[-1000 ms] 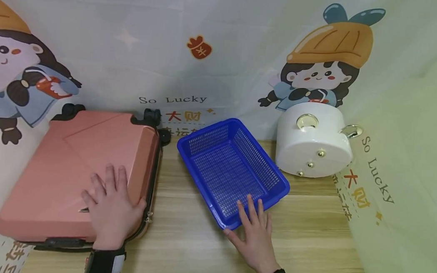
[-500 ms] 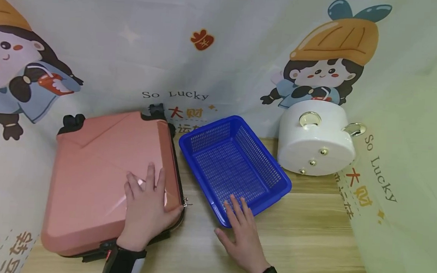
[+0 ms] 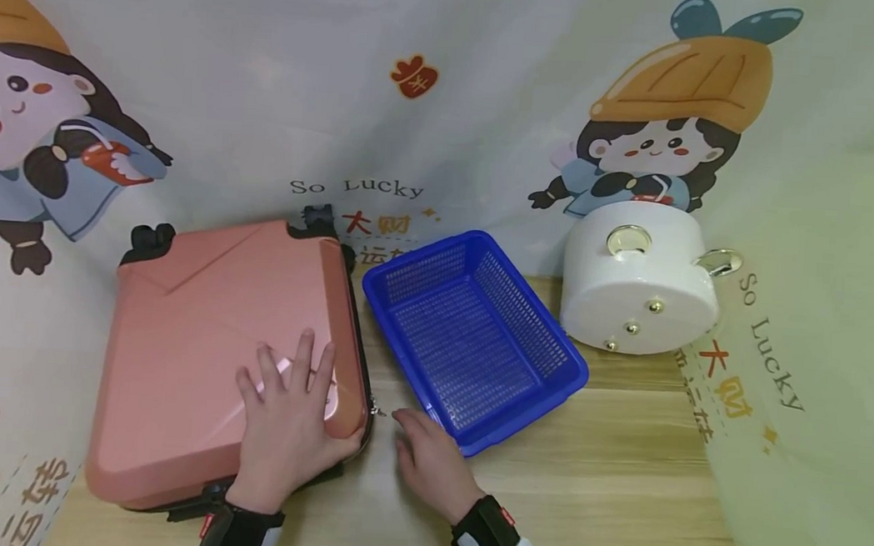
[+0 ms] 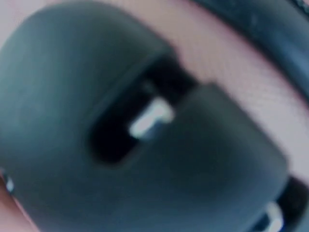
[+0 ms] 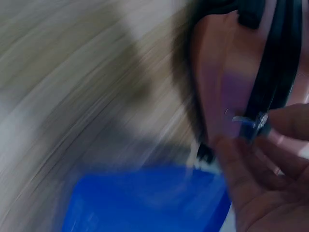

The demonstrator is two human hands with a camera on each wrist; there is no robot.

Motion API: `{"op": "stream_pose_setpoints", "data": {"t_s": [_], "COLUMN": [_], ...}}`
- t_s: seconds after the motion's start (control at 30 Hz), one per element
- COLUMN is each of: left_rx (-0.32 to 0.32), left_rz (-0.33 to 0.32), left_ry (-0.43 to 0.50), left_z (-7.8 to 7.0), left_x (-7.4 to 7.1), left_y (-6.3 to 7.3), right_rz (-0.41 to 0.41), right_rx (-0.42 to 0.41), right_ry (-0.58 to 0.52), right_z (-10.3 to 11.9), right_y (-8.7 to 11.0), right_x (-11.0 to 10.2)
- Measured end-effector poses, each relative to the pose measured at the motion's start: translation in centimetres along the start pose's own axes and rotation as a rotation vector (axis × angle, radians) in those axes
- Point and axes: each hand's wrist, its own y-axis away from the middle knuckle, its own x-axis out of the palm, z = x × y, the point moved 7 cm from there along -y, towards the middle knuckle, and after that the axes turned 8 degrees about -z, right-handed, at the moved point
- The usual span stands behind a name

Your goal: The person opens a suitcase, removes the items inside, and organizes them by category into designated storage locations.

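Observation:
A pink hard-shell suitcase [image 3: 208,334] lies flat at the left, its black wheels toward the back. My left hand [image 3: 285,431] rests on its front right corner, fingers spread on the shell and thumb at the edge. A small metal zipper pull [image 3: 377,409] sticks out from the suitcase's right side. Close to that pull is my right hand [image 3: 436,465], fingers bent toward it and holding nothing that I can make out. In the right wrist view, the zipper pull [image 5: 244,120] shows by the fingertips, blurred. A dark, out-of-focus shape fills most of the left wrist view.
An empty blue plastic basket [image 3: 470,350] sits angled just right of the suitcase, behind my right hand. Farther right, a white round container [image 3: 639,277] with metal handles lies tipped, its base toward me. A printed cloth [image 3: 491,126] hangs behind the wooden tabletop [image 3: 619,485].
The suitcase has shifted right and turned slightly under my left hand, then stayed put. My right hand has moved left from the basket's front edge to beside the zipper pull, its fingers bending.

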Motion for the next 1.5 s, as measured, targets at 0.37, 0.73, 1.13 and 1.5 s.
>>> {"op": "stream_pose_setpoints", "data": {"t_s": [0.37, 0.73, 1.13, 1.5], "left_rx": [0.009, 0.000, -0.060, -0.160], "left_rz": [-0.013, -0.016, 0.023, 0.051], "left_ry": [-0.034, -0.040, -0.025, -0.038], "left_z": [0.0, -0.1, -0.5, -1.4], "left_x": [0.0, 0.1, 0.5, 1.1], "left_y": [-0.5, -0.5, -0.3, -0.7], "right_rz": [-0.079, -0.052, -0.055, -0.061], "right_rx": [0.140, 0.130, 0.045, 0.076], "right_ry": [-0.123, -0.060, 0.003, -0.008], "right_z": [-0.4, -0.5, -0.3, -1.0], "right_y": [-3.5, -2.7, -1.5, -0.8], "right_x": [3.1, 3.5, 3.3, 3.2]}}
